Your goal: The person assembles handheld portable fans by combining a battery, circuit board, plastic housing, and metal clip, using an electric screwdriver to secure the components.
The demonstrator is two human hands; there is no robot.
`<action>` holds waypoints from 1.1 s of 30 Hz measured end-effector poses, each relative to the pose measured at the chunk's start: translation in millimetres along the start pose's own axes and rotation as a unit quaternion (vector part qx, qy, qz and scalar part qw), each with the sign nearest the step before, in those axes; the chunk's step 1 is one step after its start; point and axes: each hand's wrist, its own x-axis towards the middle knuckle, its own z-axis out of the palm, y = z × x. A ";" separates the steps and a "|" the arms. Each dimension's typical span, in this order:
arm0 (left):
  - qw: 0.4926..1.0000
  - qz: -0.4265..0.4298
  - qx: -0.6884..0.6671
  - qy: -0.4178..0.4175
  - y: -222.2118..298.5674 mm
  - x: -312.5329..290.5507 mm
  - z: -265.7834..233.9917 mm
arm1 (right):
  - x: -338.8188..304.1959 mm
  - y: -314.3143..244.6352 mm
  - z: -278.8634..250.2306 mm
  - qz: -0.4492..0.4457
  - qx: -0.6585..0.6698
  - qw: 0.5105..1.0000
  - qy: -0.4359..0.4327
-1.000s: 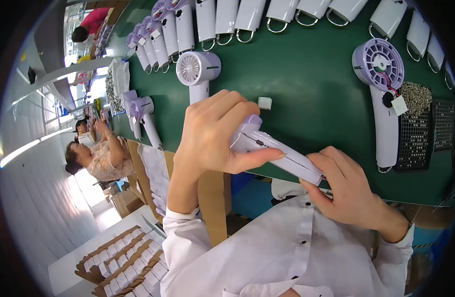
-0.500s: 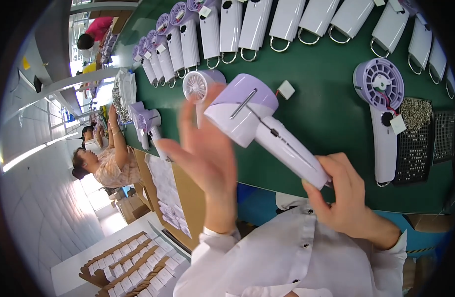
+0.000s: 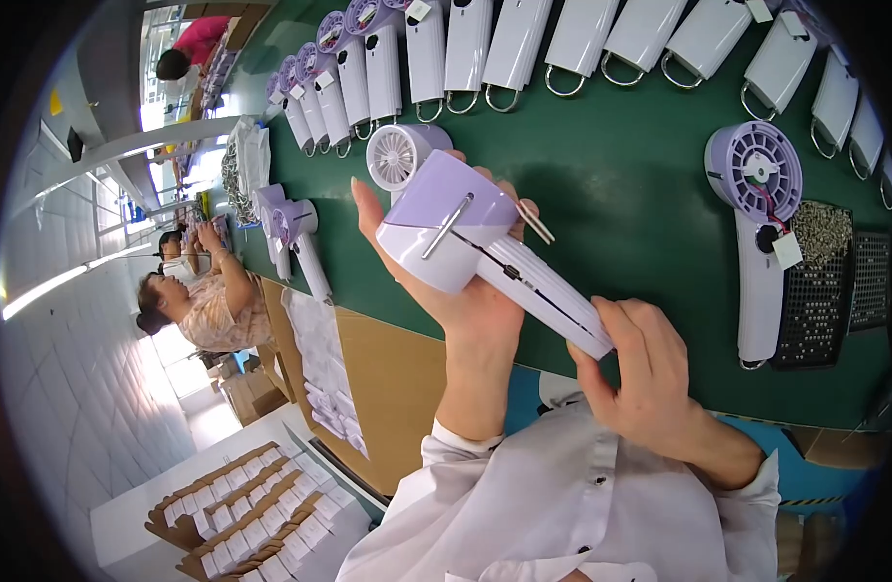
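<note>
A white and lilac handheld fan (image 3: 441,213) lies tilted in front of me, its round head up and left. My left hand (image 3: 480,315) cups the head from beneath, thumb on one side and fingertips showing past the other. The lower end of the handle is pinched between the thumb and fingers of my right hand (image 3: 645,364). A dark seam runs along the handle, and a slim metal-looking bar sits on the head. Part of a small white tab sticks out beyond my left fingers. Just behind stands another fan with a ribbed grille (image 3: 396,157).
White fan bodies with wire loops (image 3: 465,53) line the far edge of the green table (image 3: 611,184). On the right lie an opened fan (image 3: 756,262) and a black tray of small metal parts (image 3: 810,310). A cardboard box (image 3: 388,388) stands left; co-workers sit beyond.
My left hand has come in under the fan head and now holds it. The fan has shifted slightly left, with my right hand still on the handle end.
</note>
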 end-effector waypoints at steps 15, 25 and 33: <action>0.645 0.257 0.688 -0.213 54.8 13.5 -1.9 | -2.1 5.4 -9.5 0.015 0.043 0.997 -0.069; 0.655 0.351 0.641 -0.192 42.2 15.9 -9.5 | -3.6 2.0 -11.0 0.020 0.021 0.996 -0.083; 0.744 0.284 0.579 -0.175 44.7 11.3 -15.6 | 0.3 3.6 -9.2 0.006 0.005 0.998 -0.070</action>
